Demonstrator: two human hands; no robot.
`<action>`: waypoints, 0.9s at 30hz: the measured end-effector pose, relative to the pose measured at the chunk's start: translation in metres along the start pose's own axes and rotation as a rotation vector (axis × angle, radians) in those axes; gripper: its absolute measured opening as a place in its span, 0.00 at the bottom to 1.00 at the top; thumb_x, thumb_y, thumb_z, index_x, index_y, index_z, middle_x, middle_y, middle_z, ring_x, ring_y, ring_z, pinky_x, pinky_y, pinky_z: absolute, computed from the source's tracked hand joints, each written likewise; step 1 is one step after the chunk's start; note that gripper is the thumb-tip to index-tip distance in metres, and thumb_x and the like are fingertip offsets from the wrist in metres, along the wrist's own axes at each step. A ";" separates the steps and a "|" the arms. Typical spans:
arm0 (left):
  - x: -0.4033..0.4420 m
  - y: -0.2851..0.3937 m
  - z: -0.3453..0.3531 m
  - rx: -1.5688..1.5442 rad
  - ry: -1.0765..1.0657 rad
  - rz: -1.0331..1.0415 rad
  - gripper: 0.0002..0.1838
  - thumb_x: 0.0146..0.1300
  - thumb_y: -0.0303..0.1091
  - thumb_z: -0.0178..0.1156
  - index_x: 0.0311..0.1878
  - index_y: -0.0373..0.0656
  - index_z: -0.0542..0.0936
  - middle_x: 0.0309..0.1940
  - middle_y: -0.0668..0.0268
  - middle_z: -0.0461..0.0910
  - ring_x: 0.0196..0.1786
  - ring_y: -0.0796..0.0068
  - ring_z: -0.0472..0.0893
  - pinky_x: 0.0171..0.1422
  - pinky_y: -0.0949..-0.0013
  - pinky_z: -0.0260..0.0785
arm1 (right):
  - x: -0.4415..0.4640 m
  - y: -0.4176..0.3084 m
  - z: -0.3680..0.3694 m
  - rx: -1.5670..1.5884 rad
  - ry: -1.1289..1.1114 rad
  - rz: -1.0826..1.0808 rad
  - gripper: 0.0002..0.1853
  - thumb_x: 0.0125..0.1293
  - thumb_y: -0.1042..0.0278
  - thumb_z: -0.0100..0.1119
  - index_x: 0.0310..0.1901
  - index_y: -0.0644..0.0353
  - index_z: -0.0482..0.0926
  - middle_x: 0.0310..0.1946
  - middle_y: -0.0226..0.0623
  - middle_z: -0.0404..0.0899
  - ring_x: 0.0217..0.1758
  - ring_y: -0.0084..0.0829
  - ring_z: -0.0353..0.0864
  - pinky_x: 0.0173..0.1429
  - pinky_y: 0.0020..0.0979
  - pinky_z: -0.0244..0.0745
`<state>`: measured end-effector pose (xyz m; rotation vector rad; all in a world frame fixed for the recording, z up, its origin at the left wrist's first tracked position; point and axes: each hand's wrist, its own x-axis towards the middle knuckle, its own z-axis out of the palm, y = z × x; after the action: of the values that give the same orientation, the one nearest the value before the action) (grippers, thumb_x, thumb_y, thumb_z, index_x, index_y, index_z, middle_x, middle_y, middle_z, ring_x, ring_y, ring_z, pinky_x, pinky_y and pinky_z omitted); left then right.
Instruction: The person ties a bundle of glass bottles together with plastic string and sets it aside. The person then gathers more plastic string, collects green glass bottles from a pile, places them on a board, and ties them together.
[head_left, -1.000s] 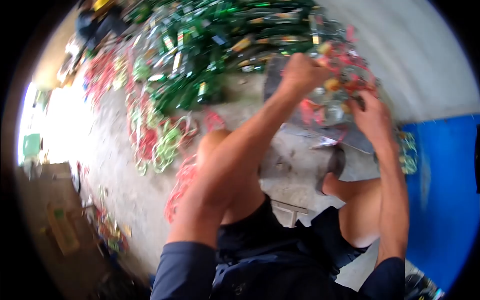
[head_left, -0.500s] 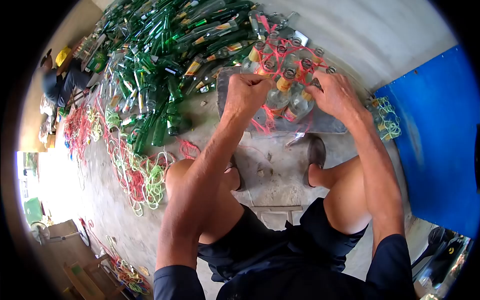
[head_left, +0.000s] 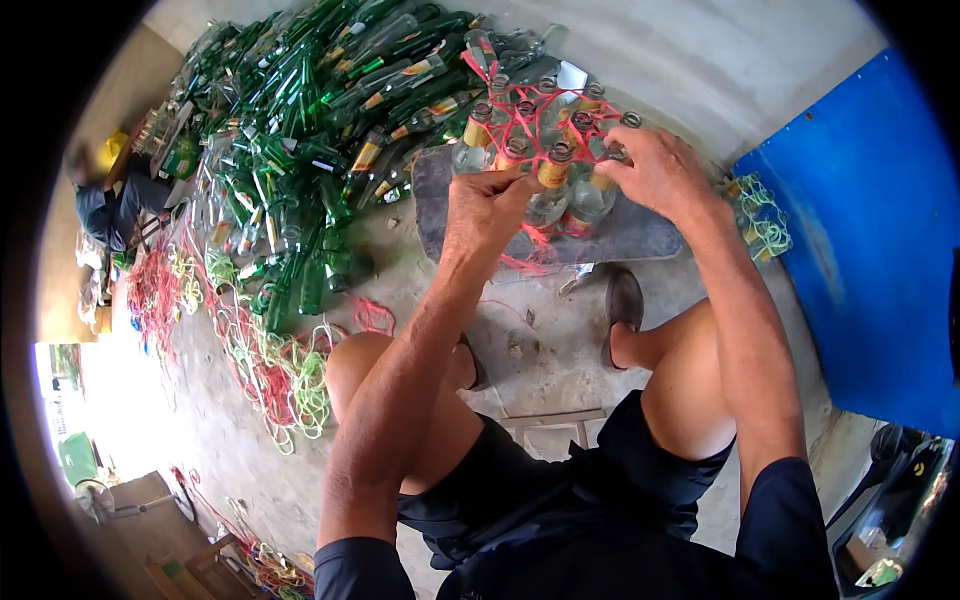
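Heap of green bottles [head_left: 300,150] behind; blue panel [head_left: 860,240] at right. Dark slab [head_left: 435,190] in front of the person, bearing the clear bottles [head_left: 556,172], upright, close-packed, pink twine [head_left: 540,238] laced around their necks. Right hand [head_left: 665,175] curled beside the right-side necks, fingertips partly hidden, can't tell what it holds. Left hand [head_left: 483,205] pinched narrow at the front necks, seemingly on twine. Step in hand: probably drawing twine snug. Next move calls for even tension, no tipping.
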<state>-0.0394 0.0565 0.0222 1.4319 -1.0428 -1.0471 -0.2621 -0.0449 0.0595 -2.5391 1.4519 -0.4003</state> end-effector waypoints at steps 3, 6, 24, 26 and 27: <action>-0.001 0.000 0.000 -0.004 0.001 -0.015 0.12 0.65 0.34 0.69 0.43 0.36 0.93 0.24 0.78 0.78 0.28 0.87 0.68 0.31 0.73 0.57 | -0.004 0.004 0.001 0.087 0.062 -0.039 0.19 0.66 0.55 0.72 0.52 0.57 0.84 0.33 0.47 0.88 0.42 0.52 0.88 0.47 0.47 0.80; 0.001 -0.006 0.001 -0.007 0.007 -0.027 0.12 0.65 0.35 0.70 0.44 0.37 0.93 0.24 0.78 0.78 0.28 0.87 0.68 0.31 0.73 0.57 | -0.004 0.004 -0.006 0.167 0.012 0.015 0.17 0.64 0.54 0.74 0.48 0.56 0.86 0.35 0.45 0.89 0.43 0.53 0.88 0.47 0.50 0.81; -0.007 -0.004 -0.001 0.096 0.050 0.022 0.12 0.68 0.31 0.64 0.40 0.33 0.91 0.20 0.76 0.74 0.26 0.88 0.66 0.28 0.72 0.57 | -0.006 -0.074 0.051 0.912 -0.214 0.231 0.20 0.77 0.58 0.63 0.33 0.68 0.86 0.19 0.36 0.81 0.21 0.24 0.84 0.21 0.32 0.75; -0.004 -0.012 0.000 0.170 0.071 0.092 0.12 0.67 0.30 0.62 0.38 0.31 0.90 0.17 0.72 0.75 0.23 0.88 0.67 0.26 0.70 0.59 | -0.003 -0.072 0.058 0.857 -0.150 0.201 0.19 0.76 0.58 0.64 0.34 0.68 0.87 0.19 0.36 0.81 0.21 0.23 0.81 0.23 0.32 0.73; -0.006 -0.011 0.000 0.174 0.059 0.079 0.12 0.68 0.31 0.62 0.39 0.32 0.90 0.18 0.75 0.74 0.24 0.88 0.66 0.26 0.71 0.58 | -0.001 -0.071 0.061 0.840 -0.090 0.176 0.18 0.75 0.58 0.65 0.34 0.68 0.87 0.18 0.36 0.80 0.20 0.22 0.79 0.23 0.33 0.71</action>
<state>-0.0401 0.0630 0.0121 1.5380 -1.1606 -0.8700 -0.1849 -0.0066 0.0223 -1.7259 1.1249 -0.6780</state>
